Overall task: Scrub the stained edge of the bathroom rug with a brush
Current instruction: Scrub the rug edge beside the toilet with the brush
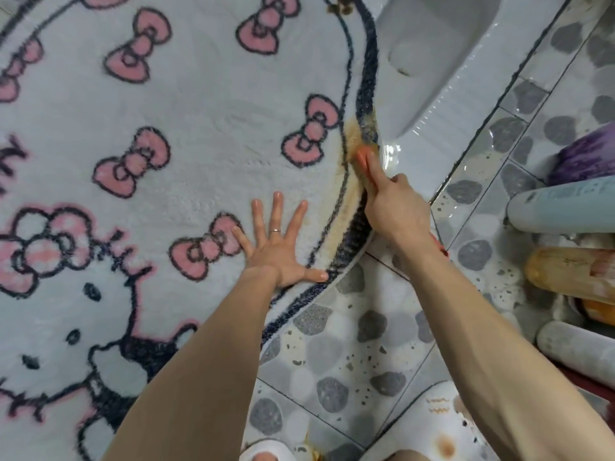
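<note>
Head view: I see my left grip flat and released, fingers spread, pressing the rug just inside its dark border. My right grip is grasping the orange brush, bristles on the brown stain at the rug's right edge. That edge lies on the tiled floor, beside a white pan.
</note>
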A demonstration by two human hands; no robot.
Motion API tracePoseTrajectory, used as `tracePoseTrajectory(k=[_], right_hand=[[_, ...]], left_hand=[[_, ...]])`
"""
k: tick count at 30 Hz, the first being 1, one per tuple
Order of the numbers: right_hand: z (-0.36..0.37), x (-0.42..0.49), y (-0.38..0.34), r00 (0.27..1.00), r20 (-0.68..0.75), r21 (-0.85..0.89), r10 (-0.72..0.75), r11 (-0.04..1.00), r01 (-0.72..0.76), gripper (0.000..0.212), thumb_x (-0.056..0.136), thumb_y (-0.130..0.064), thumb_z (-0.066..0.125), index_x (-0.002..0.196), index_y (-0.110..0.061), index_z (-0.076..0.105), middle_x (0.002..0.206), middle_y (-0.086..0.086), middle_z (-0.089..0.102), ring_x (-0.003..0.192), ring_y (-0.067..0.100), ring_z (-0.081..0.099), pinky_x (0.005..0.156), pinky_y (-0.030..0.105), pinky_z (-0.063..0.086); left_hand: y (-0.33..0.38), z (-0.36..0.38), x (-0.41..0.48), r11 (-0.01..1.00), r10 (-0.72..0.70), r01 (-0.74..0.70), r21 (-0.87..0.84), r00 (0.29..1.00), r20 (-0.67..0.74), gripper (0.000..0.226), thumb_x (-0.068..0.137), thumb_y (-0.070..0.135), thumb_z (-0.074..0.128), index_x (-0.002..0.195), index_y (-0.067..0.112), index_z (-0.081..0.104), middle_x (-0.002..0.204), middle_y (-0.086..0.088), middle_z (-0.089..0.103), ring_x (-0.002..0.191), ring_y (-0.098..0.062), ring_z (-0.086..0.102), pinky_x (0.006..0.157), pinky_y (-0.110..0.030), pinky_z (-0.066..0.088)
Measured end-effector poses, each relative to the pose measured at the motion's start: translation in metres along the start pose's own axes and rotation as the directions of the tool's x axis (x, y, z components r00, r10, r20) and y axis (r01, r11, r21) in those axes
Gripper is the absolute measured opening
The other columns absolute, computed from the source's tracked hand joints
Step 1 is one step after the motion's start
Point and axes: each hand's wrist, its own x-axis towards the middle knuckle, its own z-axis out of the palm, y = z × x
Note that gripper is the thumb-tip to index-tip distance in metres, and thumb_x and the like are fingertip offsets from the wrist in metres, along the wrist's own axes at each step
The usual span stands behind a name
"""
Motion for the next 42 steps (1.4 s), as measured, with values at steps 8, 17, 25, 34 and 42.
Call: tracePoseTrajectory(k=[8, 17, 25, 34, 42], right_hand=[[0.028, -0.105, -0.002, 0.977, 0.163, -0.007, -0.137, 0.99, 0.139, 0.054, 0.104, -0.055, 0.017, 0.148, -0.061, -0.014, 0.105, 0.006, 0.048, 0.06, 0.027, 0.052, 0.058, 0.04, 0.049], [0.046, -0.095, -0.044, 0.98, 0.067, 0.058, -0.189, 0.981, 0.185, 0.058, 0.107, -0.042, 0.026, 0.154, -0.051, -0.007, 0.106, 0.007, 0.047, 0.056, 0.021, 0.047, 0.048, 0.034, 0.045], [0.015, -0.004, -0.03, 0.997, -0.063, 0.032, -0.045, 0.998, 0.048, 0.054, 0.107, -0.043, 0.022, 0.153, -0.054, -0.003, 0.112, 0.016, 0.048, 0.061, 0.027, 0.049, 0.058, 0.041, 0.042], [0.033, -0.086, -0.023, 0.975, 0.15, -0.008, -0.163, 0.986, 0.167, 0.06, 0.108, -0.037, 0.028, 0.151, -0.057, -0.01, 0.11, 0.01, 0.045, 0.048, 0.015, 0.032, 0.048, 0.029, 0.032], [0.036, -0.103, -0.046, 0.997, 0.072, 0.157, -0.012, 0.988, 0.001, 0.053, 0.109, -0.043, 0.021, 0.152, -0.056, -0.005, 0.106, 0.012, 0.045, 0.05, 0.017, 0.043, 0.051, 0.033, 0.044]], left_hand=[[-0.019, 0.021, -0.005, 0.99, 0.113, -0.087, 0.111, 0.963, -0.247, 0.118, 0.07, 0.097, 0.038, 0.148, 0.044, -0.032, 0.153, 0.008, -0.047, 0.141, -0.026, -0.044, 0.11, -0.071, -0.02], [-0.052, 0.059, -0.001, 0.992, -0.075, 0.117, 0.042, 0.834, -0.546, 0.069, 0.099, 0.063, 0.011, 0.156, 0.036, -0.017, 0.165, 0.003, -0.023, 0.153, -0.021, -0.019, 0.121, -0.061, -0.006], [-0.055, 0.062, 0.002, 0.992, -0.097, 0.125, 0.015, 0.834, -0.543, 0.067, 0.098, 0.064, 0.008, 0.154, 0.041, -0.021, 0.164, 0.007, -0.027, 0.153, -0.018, -0.02, 0.122, -0.058, -0.007], [-0.052, 0.057, -0.002, 0.992, -0.112, 0.129, -0.002, 0.855, -0.506, 0.068, 0.097, 0.063, 0.011, 0.154, 0.042, -0.019, 0.164, 0.007, -0.027, 0.152, -0.017, -0.022, 0.121, -0.057, -0.008], [-0.054, 0.059, -0.002, 0.992, -0.089, 0.12, 0.026, 0.847, -0.525, 0.069, 0.098, 0.063, 0.012, 0.157, 0.04, -0.014, 0.164, 0.007, -0.027, 0.152, -0.017, -0.021, 0.122, -0.056, -0.009]])
